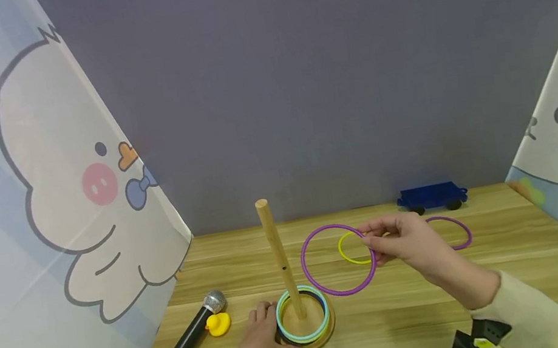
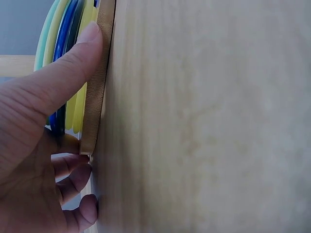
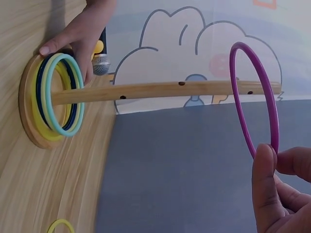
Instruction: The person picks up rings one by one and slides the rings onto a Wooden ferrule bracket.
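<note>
Up beside the wooden peg [image 1: 281, 260], right fingers [image 1: 381, 223] pinch a purple ring [image 3: 273, 111] by one edge, so a sloppy angle could snag it; left fingers [image 2: 74, 184] grip the base [image 2: 98, 82], wobble risk if they slacken.

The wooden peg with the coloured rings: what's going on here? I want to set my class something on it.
A person's right hand pinches a purple ring, held up beside the wooden peg, not around it. The left hand holds the wooden base at its edge; a stack of rings lies around the peg. A yellow ring and a second purple ring lie on the table.
</note>
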### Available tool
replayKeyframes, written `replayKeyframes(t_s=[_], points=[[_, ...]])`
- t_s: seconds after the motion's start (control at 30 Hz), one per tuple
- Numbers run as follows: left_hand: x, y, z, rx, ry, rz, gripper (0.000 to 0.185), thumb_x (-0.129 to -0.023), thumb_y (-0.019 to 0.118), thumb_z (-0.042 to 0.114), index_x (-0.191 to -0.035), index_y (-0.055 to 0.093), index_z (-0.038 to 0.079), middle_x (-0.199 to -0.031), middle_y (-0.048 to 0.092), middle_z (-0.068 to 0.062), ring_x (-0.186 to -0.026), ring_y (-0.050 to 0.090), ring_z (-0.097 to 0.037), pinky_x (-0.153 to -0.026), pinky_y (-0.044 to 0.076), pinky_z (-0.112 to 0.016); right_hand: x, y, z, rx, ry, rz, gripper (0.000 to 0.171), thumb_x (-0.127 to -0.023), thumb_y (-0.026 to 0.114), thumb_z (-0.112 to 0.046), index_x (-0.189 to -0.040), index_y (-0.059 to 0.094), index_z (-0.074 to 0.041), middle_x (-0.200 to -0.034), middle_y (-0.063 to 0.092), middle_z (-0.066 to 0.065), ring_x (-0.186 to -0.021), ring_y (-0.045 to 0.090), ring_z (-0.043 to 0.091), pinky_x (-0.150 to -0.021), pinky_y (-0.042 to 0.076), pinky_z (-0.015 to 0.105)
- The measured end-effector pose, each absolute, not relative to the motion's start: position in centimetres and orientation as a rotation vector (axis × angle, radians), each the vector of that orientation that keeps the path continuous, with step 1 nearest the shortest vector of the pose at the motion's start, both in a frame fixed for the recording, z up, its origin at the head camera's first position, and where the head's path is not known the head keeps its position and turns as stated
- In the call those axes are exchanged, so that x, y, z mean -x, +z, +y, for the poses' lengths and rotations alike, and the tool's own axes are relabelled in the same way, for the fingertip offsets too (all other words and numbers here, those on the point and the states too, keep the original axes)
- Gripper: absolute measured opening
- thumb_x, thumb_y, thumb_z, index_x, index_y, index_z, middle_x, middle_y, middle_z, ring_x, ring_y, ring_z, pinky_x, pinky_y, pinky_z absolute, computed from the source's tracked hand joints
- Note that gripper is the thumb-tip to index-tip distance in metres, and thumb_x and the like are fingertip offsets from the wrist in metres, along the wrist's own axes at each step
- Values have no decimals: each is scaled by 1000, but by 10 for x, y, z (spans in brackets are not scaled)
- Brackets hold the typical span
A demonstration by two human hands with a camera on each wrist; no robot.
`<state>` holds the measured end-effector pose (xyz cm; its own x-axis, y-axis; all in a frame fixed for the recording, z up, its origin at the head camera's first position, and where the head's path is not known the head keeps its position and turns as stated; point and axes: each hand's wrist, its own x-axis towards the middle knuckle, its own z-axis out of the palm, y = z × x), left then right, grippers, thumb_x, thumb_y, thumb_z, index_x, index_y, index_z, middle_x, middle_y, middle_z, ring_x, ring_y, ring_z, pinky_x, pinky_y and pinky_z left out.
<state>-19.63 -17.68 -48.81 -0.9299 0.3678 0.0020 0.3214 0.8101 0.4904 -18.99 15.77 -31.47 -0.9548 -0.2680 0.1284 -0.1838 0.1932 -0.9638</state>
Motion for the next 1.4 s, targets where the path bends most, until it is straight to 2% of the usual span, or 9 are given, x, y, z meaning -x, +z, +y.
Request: replayKeyframes(t_s=[0.23,0.77,1.1,1.4], points=[[197,-489,-176,-549,766,2901,114,-60,86,58,-141,38,-7,-130,40,-18,-114,38,-34,-98,40,-55,188,-306,152,476,-1950,2355,36,-93,67,-12,-120,61,11,-88,66,11,-69,65,17,-66,58,35],[195,-485,-176,-542,765,2899,114,-61,86,58,-141,38,-8,-129,40,-18,-113,37,-34,-98,39,-55,186,-281,125,530,-2031,2331,31,-91,69,-8,-117,64,9,-88,65,12,-67,65,18,-65,58,39],[195,-484,-176,-555,769,2914,115,-61,85,59,-141,38,-9,-130,40,-19,-115,37,-35,-99,39,-55,181,-271,104,562,-2201,2222,27,-91,67,-3,-115,64,8,-87,66,8,-68,65,15,-64,58,32],[195,-487,-177,-549,762,2913,114,-60,86,59,-141,39,-7,-129,40,-16,-114,37,-34,-98,40,-55,180,-263,83,561,-2380,2136,24,-92,66,-4,-113,65,6,-87,67,9,-68,66,17,-66,58,35]])
